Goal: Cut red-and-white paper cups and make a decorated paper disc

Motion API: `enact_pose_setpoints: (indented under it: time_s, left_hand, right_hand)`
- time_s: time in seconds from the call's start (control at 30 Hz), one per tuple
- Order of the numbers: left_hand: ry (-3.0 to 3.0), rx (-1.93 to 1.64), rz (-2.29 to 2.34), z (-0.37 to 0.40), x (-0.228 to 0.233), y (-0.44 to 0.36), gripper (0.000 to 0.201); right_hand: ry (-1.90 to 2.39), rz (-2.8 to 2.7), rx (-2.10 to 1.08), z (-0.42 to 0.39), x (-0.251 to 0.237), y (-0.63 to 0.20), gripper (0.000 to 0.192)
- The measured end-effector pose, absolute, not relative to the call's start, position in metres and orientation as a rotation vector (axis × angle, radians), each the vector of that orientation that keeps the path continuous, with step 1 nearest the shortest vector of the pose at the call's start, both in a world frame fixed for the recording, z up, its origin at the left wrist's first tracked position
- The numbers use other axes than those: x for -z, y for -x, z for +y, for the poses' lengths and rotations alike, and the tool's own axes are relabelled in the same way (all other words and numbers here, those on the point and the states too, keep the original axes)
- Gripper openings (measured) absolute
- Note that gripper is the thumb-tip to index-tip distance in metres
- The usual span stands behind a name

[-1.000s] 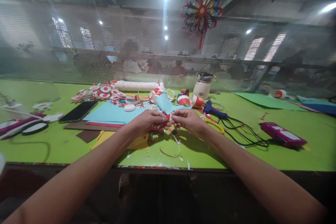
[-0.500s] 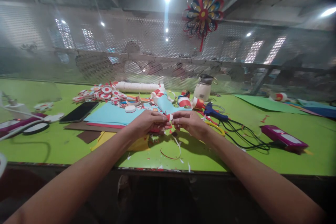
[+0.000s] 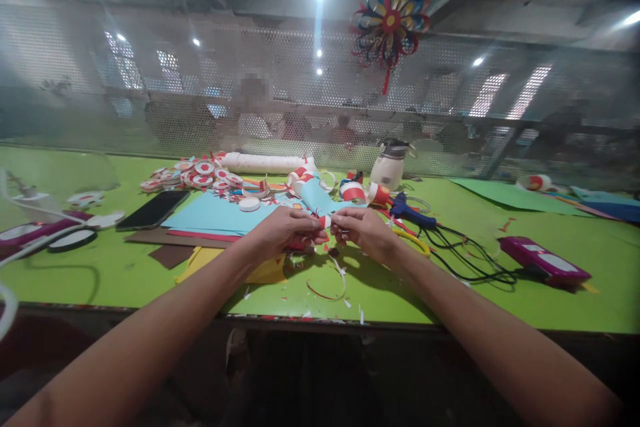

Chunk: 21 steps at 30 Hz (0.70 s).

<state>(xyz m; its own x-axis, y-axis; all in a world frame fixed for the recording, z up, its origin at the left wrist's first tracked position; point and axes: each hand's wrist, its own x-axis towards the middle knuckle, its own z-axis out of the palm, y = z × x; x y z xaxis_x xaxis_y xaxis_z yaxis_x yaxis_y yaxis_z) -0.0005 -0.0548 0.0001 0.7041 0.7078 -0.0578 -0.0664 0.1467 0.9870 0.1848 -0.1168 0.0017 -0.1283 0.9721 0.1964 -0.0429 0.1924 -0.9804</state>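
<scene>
We have a small red-and-white paper piece (image 3: 325,221) above the worktop (image 3: 395,303), between our hands, its visible part running roughly sideways, the rest hidden by fingers. Our left hand (image 3: 296,228) pinches it; our right hand (image 3: 360,230) has its fingertips drawn together at the other end, though we cannot tell whether they grip. Blue sheets (image 3: 207,217) lie to the left, a blue glue gun (image 3: 414,212) to the right; nothing blocks our hands.
</scene>
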Motion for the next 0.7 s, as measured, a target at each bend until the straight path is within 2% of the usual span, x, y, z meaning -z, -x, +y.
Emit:
enact_pose_setpoints:
  time_s: [0.37,0.47,0.6,0.7]
  left_hand:
    - [-1.352,-0.597,0.566,-0.055,0.001,-0.001,0.015]
    - [-1.393,-0.818,0.589,-0.041,-0.008,0.010,0.018]
    - [-1.305,-1.320,0.805,-0.010,-0.025,0.043,0.018]
    - [-1.286,-1.451,0.976,0.013,-0.029,0.066,0.017]
  right_hand:
    - [1.103,-1.404,-1.076,-0.112,0.004,-0.186,0.026]
    - [1.084,-1.320,-1.036,-0.106,0.006,-0.193,0.028]
    - [1.115,-1.264,-1.007,-0.101,0.009,-0.199,0.032]
    - [1.151,-1.273,-1.013,-0.100,0.011,-0.199,0.035]
